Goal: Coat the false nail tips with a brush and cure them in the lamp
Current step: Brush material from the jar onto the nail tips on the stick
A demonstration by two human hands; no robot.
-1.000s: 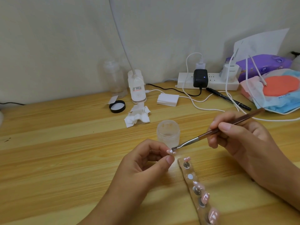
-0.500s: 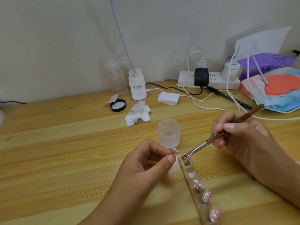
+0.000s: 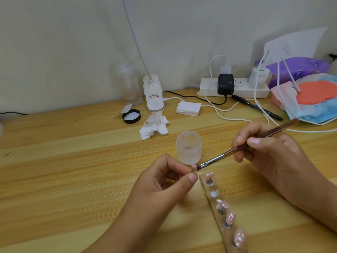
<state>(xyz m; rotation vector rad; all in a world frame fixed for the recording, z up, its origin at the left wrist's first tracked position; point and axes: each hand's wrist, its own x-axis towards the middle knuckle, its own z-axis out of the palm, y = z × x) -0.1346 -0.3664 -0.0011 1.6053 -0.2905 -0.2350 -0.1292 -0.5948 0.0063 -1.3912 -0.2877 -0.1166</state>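
My left hand pinches a small pink false nail tip between thumb and forefinger, above the wooden table. My right hand grips a brown-handled brush, and its bristles touch the pinched tip. A strip holder lies just right of my left hand, with several glossy pink nail tips standing on small pegs and one peg bare. A frosted jar stands open behind the tip. The white gooseneck lamp stands on its base at the back of the table.
A crumpled tissue and a black lid lie behind the jar. Further back are a clear bottle, a white pad stack, a power strip with trailing cables, a black pen and bagged packets at the right.
The brush tip dipped down to the top of the strip holder, then came back up to the nail tip that my left hand pinches. My left hand stayed nearly still.
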